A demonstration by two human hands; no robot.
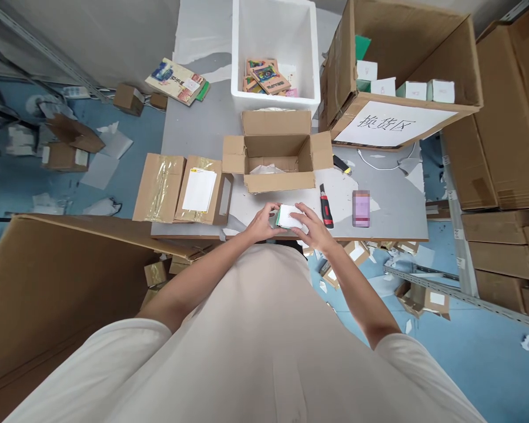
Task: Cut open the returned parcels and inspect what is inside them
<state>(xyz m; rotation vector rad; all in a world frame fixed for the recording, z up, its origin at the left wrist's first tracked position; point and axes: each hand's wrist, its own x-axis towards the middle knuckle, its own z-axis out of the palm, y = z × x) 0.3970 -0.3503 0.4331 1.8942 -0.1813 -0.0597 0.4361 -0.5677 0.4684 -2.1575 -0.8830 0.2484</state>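
Two hands are gripping one small white box point(290, 216) at the table's point(203, 132) near edge: left hand point(263, 222) is clasping its side, right hand point(314, 229) is curling over it, steadying it before the open carton point(277, 154); a utility knife point(325, 207) is lying just beside

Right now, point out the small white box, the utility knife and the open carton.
small white box point(290, 216), head view, white top face.
utility knife point(325, 207), head view, red-and-black handle.
open carton point(278, 181), head view, front wall.
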